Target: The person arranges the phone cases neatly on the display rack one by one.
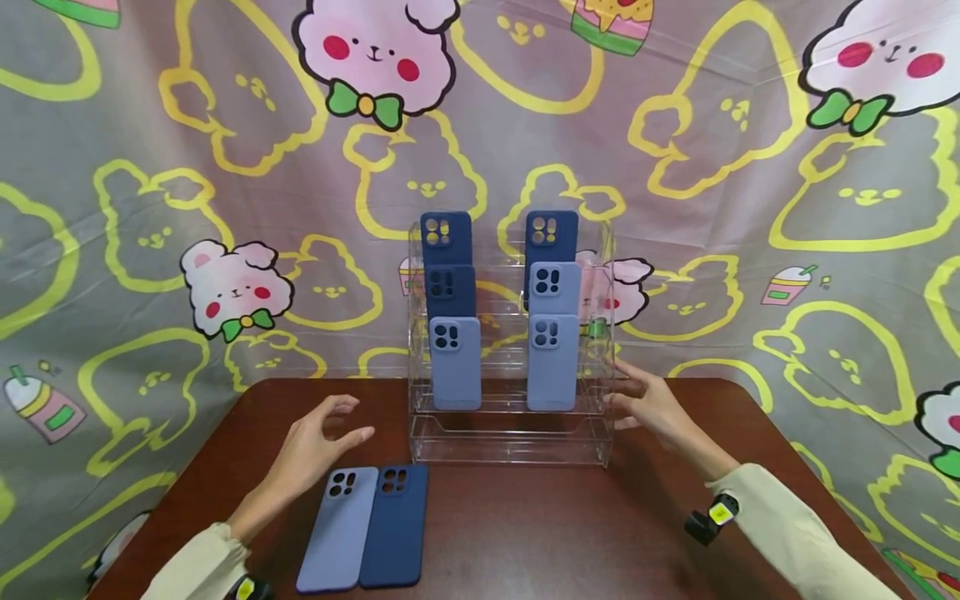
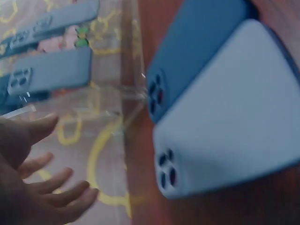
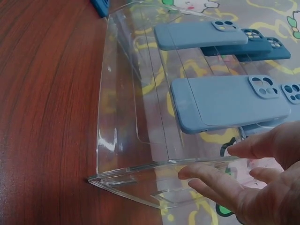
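A clear tiered display rack (image 1: 510,450) holds two columns of phone cases. On the left, a light blue case (image 1: 457,375) stands below two dark blue ones. The right column has two light blue cases, the lower one (image 1: 552,371) in front, and a dark blue case (image 1: 561,242) at the top. My right hand (image 1: 656,410) is at the rack's right side panel, fingers extended; whether they touch it I cannot tell. My left hand (image 1: 307,446) hovers with fingers parted and holds nothing. Nearest it lie a light blue case (image 2: 234,112) and a dark blue case (image 2: 197,42), side by side.
The rack stands on a brown wooden table (image 1: 525,533), towards its back edge. Behind it hangs a cartoon-patterned cloth (image 1: 510,142). Both wrists wear small black devices, one of them the right wrist device (image 1: 711,518).
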Motion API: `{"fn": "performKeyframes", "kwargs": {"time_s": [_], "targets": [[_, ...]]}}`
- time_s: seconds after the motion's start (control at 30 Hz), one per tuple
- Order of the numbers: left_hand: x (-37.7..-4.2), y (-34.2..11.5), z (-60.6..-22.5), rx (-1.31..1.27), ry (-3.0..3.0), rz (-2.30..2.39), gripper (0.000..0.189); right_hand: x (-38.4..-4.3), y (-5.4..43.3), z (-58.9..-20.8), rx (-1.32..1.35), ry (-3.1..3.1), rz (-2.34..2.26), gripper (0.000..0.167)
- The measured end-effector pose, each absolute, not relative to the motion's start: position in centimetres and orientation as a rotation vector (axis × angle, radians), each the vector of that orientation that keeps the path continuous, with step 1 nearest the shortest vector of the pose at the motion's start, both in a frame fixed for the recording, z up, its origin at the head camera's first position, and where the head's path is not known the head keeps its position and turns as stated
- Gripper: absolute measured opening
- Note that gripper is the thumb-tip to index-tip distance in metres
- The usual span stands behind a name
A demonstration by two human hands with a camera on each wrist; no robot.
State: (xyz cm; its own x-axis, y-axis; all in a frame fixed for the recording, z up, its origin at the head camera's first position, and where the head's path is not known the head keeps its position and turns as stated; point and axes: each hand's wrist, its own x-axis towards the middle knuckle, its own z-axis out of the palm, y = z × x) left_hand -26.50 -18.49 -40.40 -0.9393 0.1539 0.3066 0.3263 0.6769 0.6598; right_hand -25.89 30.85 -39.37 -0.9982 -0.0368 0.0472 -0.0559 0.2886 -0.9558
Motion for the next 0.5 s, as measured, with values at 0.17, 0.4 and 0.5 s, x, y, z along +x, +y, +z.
{"fn": "performKeyframes", "kwargs": {"time_s": [0.17, 0.4, 0.5], "targets": [[-26.8, -20.2, -42.0, -0.382, -2.891, -1.077, 0.077, -25.7, 30.8, -39.4, 0.082, -2.509, 1.856, 0.068], [-28.6, -22.4, -44.5, -0.672, -3.151, -0.936, 0.097, -25.6, 30.7, -39.6, 0.068, -2.498, 1.857, 0.068], [-28.7, -22.9, -45.4, -0.743, -3.204, -0.804, 0.098, -25.7, 30.7, -39.7, 0.066, -2.496, 1.86, 0.068]]}}
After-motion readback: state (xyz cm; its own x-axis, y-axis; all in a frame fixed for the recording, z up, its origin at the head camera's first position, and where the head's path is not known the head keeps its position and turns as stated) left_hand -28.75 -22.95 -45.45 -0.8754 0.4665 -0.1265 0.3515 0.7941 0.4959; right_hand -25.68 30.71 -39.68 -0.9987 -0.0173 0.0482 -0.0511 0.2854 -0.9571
